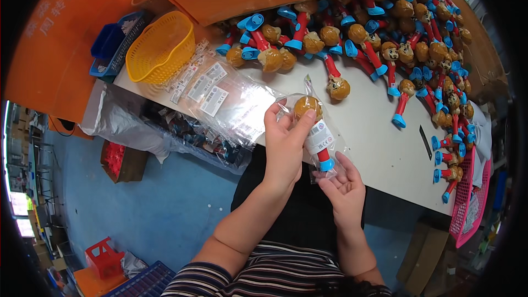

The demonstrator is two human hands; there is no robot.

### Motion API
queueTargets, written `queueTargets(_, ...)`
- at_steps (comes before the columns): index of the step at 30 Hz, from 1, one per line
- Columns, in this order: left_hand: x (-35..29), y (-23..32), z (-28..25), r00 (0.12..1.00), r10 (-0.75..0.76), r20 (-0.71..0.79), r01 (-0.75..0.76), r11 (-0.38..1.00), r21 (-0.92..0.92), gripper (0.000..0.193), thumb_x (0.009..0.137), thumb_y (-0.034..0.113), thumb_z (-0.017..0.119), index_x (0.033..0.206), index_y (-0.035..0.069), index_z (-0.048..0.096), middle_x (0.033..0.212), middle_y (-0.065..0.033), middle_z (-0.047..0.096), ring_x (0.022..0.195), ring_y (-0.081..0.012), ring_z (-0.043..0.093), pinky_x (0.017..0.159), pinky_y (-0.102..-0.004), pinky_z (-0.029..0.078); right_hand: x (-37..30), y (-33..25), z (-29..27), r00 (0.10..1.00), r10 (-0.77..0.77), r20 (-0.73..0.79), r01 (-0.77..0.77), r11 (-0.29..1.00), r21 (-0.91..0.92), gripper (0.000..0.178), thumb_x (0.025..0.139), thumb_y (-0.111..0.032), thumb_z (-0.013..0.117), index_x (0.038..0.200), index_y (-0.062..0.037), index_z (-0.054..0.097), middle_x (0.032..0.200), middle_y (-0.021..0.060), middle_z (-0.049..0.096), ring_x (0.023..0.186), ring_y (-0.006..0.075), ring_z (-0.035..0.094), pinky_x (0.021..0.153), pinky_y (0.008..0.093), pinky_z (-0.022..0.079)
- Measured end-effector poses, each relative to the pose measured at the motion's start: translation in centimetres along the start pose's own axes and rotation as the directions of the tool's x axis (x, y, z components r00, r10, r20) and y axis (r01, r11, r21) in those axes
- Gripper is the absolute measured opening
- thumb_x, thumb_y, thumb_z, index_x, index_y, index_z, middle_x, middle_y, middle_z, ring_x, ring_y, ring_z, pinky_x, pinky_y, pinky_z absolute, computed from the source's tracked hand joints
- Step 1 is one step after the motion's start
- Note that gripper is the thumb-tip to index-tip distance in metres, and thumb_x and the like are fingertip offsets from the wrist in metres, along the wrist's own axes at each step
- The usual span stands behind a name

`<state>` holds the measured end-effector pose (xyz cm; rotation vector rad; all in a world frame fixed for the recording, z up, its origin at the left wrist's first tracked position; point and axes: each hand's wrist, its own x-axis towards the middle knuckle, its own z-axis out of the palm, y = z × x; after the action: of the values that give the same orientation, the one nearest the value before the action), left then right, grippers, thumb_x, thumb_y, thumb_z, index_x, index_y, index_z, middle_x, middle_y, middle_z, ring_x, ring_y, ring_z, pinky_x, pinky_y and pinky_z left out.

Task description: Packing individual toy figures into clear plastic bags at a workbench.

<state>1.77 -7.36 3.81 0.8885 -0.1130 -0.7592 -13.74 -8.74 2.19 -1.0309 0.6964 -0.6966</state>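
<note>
A striped top [264, 266] lay nearest the camera, with both forearms reaching past it. Between the hands, above the near edge of the counter [363, 137], was a toy figure [324, 154] in a clear bag [336, 132], its brown head uppermost and its blue feet toward the body. The left hand [289, 137] grasped it, thumb across the front near the head and fingers behind. The right hand [344, 189] was half curled at the bag's lower end; whether its fingers pinched the film, I could not tell. The figure looked light and stiff, probably hard plastic, while the film seemed limp and slippery; the slim red body under the head would likely offer the surest hold.
</note>
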Motion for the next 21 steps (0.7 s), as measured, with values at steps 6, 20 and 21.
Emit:
queueTargets(6, 0.2, 0.8, -0.6, 0.993, -0.112, 0.042, 0.113, 0.993, -0.018, 0.071, 0.090, 0.016, 0.071, 0.138, -0.001, 0.021, 0.119, -0.0191, 0.058, 0.105, -0.0198, 0.060, 0.087, -0.0326, 0.050, 0.7, 0.3, -0.4, 1.000, 0.010, 0.026, -0.007, 0.995, -0.095, 0.045, 0.087, 0.006, 0.063, 0.129, 0.0094, 0.049, 0.116, 0.0179, 0.063, 0.098, 0.0206, 0.066, 0.089, 0.0313, 0.053)
queueTargets(20, 2.1, 8.7, -4.7, 0.998, 0.056, -0.037, -0.049, 0.986, 0.161, 0.064, 0.085, 0.007, 0.073, 0.135, 0.000, 0.035, 0.105, -0.0157, 0.064, 0.090, -0.0216, 0.066, 0.079, -0.0338, 0.056, 0.9, -0.7, -1.8, 0.960, 0.093, 0.263, -0.079, 0.995, -0.066, 0.038, 0.086, 0.010, 0.063, 0.123, 0.0077, 0.053, 0.103, 0.0169, 0.067, 0.094, 0.0199, 0.067, 0.085, 0.0291, 0.055)
queueTargets(21, 3.0, 11.6, -5.7, 0.976, 0.216, -0.038, -0.204, 0.957, 0.205, 0.059, 0.084, 0.009, 0.074, 0.131, -0.001, 0.041, 0.101, -0.0142, 0.065, 0.088, -0.0206, 0.066, 0.077, -0.0325, 0.056, 1.0, -0.8, -1.8, 0.968, 0.043, 0.248, -0.013, 0.992, -0.123, 0.029, 0.089, 0.007, 0.061, 0.118, 0.0082, 0.056, 0.099, 0.0180, 0.068, 0.087, 0.0198, 0.067, 0.082, 0.0285, 0.055)
